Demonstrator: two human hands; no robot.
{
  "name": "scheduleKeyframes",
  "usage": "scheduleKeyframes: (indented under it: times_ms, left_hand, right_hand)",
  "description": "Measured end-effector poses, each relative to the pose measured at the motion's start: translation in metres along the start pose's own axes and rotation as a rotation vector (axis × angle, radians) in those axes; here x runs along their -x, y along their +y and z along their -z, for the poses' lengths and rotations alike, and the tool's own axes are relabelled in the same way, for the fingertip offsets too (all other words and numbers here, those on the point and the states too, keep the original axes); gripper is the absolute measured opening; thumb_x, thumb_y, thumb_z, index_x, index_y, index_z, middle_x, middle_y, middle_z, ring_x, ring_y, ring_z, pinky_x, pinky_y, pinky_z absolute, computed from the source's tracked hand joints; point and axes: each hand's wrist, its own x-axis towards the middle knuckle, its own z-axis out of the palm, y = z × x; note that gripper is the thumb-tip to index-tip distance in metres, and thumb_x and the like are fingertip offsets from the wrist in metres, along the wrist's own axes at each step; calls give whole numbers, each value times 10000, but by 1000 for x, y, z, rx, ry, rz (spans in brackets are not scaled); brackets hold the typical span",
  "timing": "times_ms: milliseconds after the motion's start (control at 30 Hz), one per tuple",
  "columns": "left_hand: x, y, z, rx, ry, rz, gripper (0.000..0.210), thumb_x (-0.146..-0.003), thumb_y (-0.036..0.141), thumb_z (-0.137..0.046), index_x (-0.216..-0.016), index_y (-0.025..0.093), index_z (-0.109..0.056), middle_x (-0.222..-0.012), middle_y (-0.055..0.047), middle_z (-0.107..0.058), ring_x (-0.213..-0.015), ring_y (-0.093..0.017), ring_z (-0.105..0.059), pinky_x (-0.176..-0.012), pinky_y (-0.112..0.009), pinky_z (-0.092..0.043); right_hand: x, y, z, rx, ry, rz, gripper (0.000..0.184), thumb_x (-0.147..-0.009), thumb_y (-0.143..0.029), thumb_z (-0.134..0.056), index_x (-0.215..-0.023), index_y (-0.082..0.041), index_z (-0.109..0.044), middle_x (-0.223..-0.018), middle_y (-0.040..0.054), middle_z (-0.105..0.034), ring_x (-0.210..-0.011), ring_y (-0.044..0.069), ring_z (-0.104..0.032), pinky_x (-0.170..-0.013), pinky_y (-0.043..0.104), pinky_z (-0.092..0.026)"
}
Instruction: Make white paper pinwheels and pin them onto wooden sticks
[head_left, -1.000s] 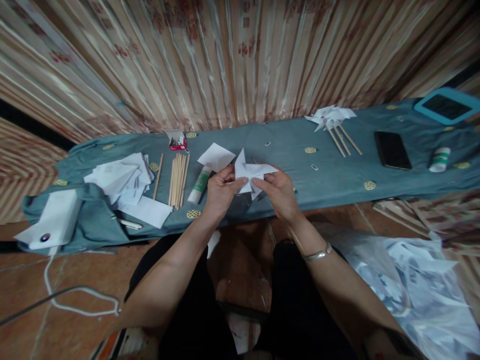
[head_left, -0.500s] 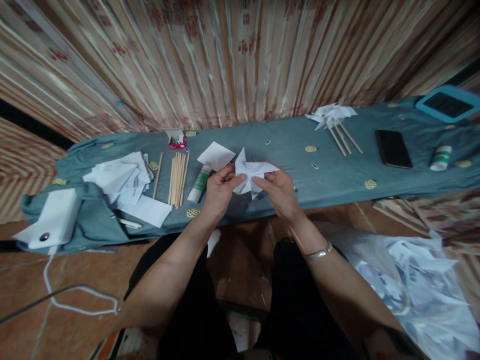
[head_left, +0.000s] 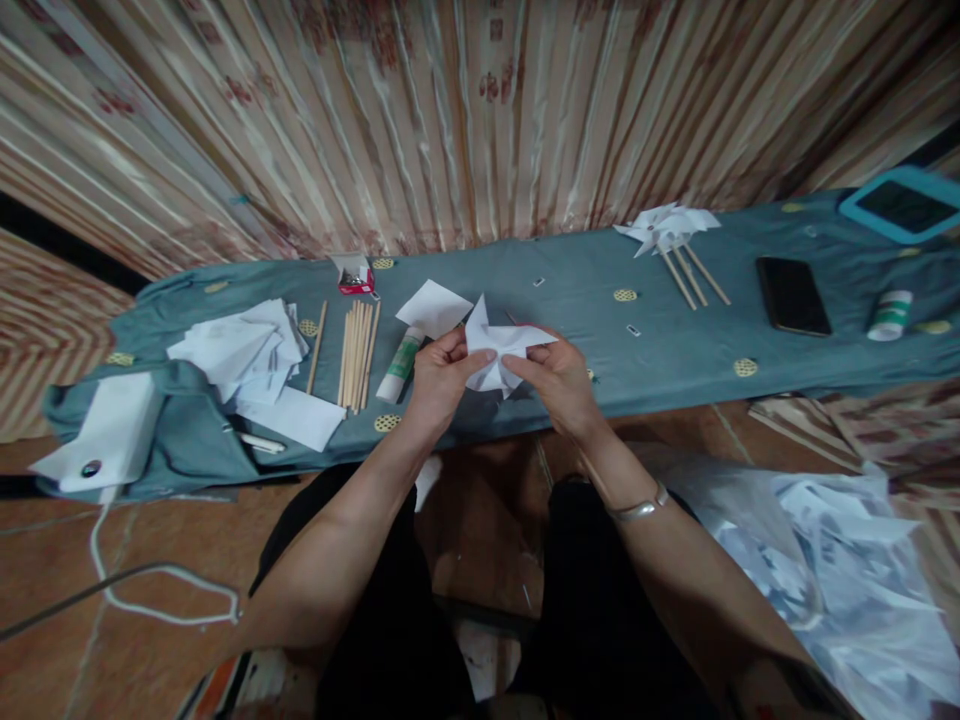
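Head view: a striped, pleated curtain [head_left: 487, 140] hangs along the far edge of the cloth-covered desk [head_left: 682, 365]; the near edge runs along your side. Your left hand [head_left: 441, 378] pinches the folded white paper [head_left: 487, 338] at its left side, thumb on top; your right hand [head_left: 559, 380] pinches its right side likewise. The paper, with pointed blades, is held over the middle of the desk, close to the near edge. Clearance to the left is narrow: a glue stick [head_left: 400, 366] lies just beside your left hand, with a square sheet [head_left: 433, 306] beyond; farther left lie the wooden sticks [head_left: 358, 355] and the paper stack [head_left: 236, 345]. To the right, a wide span of desk surface separates your right hand from the pinwheels [head_left: 664, 230], near the far edge, and the phone [head_left: 793, 296].
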Motion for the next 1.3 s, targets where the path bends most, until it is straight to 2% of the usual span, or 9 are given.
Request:
scheduleKeyframes:
  times_ms: [133, 200, 267, 367, 467, 600, 700, 1100, 1300]
  left_hand:
    - [-3, 1, 1, 47, 57, -23, 350, -520, 242, -846, -838, 168, -718, -771, -9, -734, -662, -140, -641, -678, -272, -499]
    - [-6, 3, 1, 95, 96, -35, 326, -522, 219, -835, -823, 168, -719, -789, -9, -735, -690, -133, -644, -715, -266, -495]
    - [-9, 5, 2, 132, 125, -30, 297, -521, 208, -825, -794, 168, -715, -788, -10, -731, -702, -134, -644, -739, -271, -492]
    - [-11, 9, 2, 161, 134, -17, 282, -519, 206, -819, -776, 170, -709, -770, -9, -725, -701, -143, -642, -752, -289, -489]
    - [-10, 10, 1, 171, 119, -19, 296, -521, 204, -818, -793, 168, -707, -770, -8, -723, -700, -141, -639, -747, -287, -482]
    - [-8, 9, 0, 178, 106, -6, 292, -532, 191, -808, -805, 164, -707, -762, -2, -718, -677, -128, -626, -706, -268, -469]
    - [-8, 8, -2, 200, 102, -4, 299, -534, 176, -796, -820, 164, -708, -762, 1, -720, -688, -127, -629, -733, -272, -473]
    - [-4, 8, -9, 229, 85, 5, 277, -542, 176, -792, -804, 167, -705, -799, -6, -730, -718, -135, -640, -762, -275, -474]
    - [-2, 6, -12, 194, 87, 20, 290, -528, 194, -801, -803, 173, -710, -782, -7, -726, -710, -148, -644, -757, -291, -484]
  right_hand:
    - [0, 0, 3, 73, 47, 86, 480, -647, -382, -790, -1050, -223, -586, -972, 41, -716, -912, 199, -670, -859, 364, -530]
    - [2, -4, 7, 221, 129, 185, 425, -715, -394, -736, -1072, -229, -577, -1091, 70, -680, -1017, 211, -639, -918, 391, -504]
    - [7, -11, 9, 464, 195, 338, 356, -777, -364, -678, -1088, -222, -580, -1248, 114, -604, -1154, 248, -575, -974, 450, -464]
    - [18, -19, 7, 801, 143, 615, 235, -829, -290, -619, -1053, -221, -608, -1453, 118, -425, -1339, 296, -414, -1087, 540, -333]
    - [26, -20, 0, 924, 32, 724, 196, -857, -247, -583, -1048, -237, -630, -1511, 85, -347, -1380, 291, -361, -1089, 522, -346]
    - [26, -16, -7, 908, -1, 710, 136, -866, -252, -583, -971, -244, -670, -1522, 51, -335, -1384, 283, -359, -1072, 487, -384]
    - [23, -14, -7, 872, 1, 697, 96, -863, -250, -590, -896, -239, -679, -1518, 36, -343, -1380, 277, -367, -1076, 484, -380]
    - [15, -13, -4, 912, 89, 664, 66, -832, -243, -602, -825, -204, -655, -1507, 95, -366, -1372, 298, -379, -1068, 526, -355]
    - [12, -13, -2, 905, 111, 645, 79, -828, -248, -599, -794, -204, -656, -1501, 90, -381, -1364, 294, -391, -1080, 514, -338]
